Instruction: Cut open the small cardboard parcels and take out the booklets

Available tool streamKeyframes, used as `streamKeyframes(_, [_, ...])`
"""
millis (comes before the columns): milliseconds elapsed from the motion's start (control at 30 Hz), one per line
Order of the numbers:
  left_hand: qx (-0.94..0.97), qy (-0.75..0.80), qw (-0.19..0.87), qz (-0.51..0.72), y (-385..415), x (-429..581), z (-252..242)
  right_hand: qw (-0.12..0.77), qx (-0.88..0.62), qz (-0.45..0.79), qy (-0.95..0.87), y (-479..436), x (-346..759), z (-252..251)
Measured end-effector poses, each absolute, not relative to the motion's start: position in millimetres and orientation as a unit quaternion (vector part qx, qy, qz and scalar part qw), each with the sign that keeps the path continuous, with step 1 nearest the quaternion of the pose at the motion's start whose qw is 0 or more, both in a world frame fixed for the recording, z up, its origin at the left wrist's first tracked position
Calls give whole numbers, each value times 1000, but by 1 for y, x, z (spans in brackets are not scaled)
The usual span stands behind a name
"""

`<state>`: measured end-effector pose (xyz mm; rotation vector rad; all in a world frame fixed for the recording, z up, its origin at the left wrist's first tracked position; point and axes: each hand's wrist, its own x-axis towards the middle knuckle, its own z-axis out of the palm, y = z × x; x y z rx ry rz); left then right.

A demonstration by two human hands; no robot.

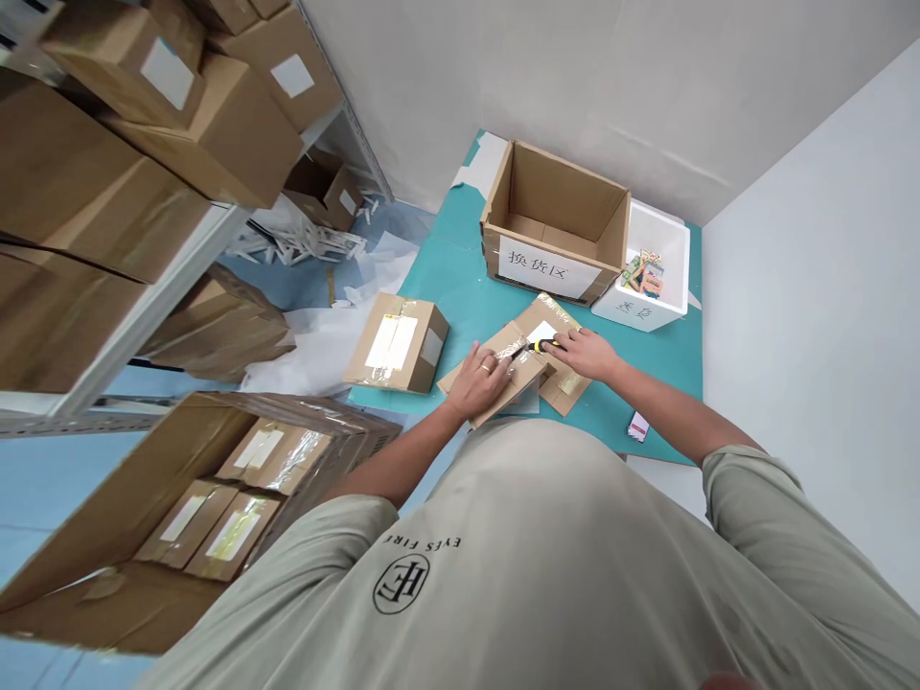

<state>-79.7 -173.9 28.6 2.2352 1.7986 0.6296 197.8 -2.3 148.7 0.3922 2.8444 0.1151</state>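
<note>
My right hand (586,353) is closed around a black-and-yellow utility knife (540,346). The knife's tip points left, to the taped part of a partly flattened cardboard box (523,369). On the left part of this box lies my left hand (480,381), its fingers stretched toward the knife tip and a ring on one finger. Clear tape and a white label show on the cardboard under and beside the knife. Just left of my left hand stands a closed carton (398,343) with a white label.
An open carton (555,206) with a handwritten sign and a white foam box (642,311) holding small colourful packets stand at the back of the green table (438,259). A phone (637,426) lies at right. Shelves with cartons (216,125) and a big box (93,537) of parcels flank my left.
</note>
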Motion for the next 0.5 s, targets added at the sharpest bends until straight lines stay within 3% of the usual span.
streamKeyframes(233, [616,764,148,121,-147,-65,57,147,144,33,978,0,195,140])
streamKeyframes(500, [631,756,169,38,-141,-71,55,131,119,38,983,10,192,138])
